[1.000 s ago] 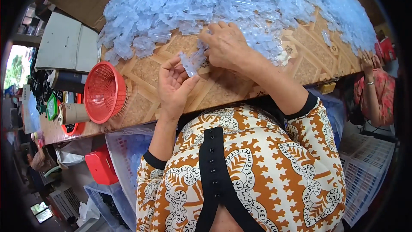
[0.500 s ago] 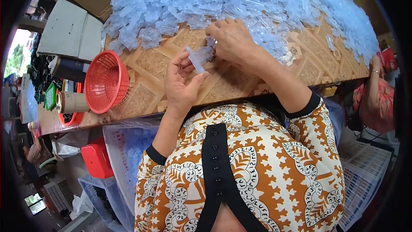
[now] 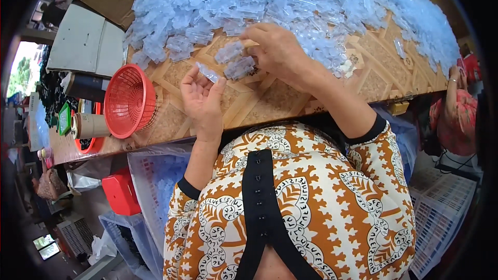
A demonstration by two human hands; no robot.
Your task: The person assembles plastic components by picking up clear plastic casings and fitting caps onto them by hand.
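A clear, bluish flat plastic piece (image 3: pixel 209 73) is pinched between the thumb and fingers of my left hand (image 3: pixel 202 101), palm turned up. My right hand (image 3: pixel 279 54) hovers over the table just right of two small groups of similar pieces, an upper one (image 3: pixel 229 51) and a lower one (image 3: pixel 240 67). Its thumb and forefinger are apart, and nothing shows between them; the other fingers are partly hidden. Behind both hands rises a large heap of the same clear plastic pieces (image 3: pixel 249 0).
A red plastic basket (image 3: pixel 129 101) stands on the patterned table (image 3: pixel 179 111) at the left, by a brown roll (image 3: pixel 92 125) and a white box (image 3: pixel 78 41). Below the edge are a red container (image 3: pixel 120 192) and a lined crate (image 3: pixel 142 176). Another person (image 3: pixel 456 119) sits far right.
My left hand has moved left with its plastic piece, which now lies flatter. My right hand has shifted slightly left, its fingers drawn back from the pieces, so two groups now show plainly.
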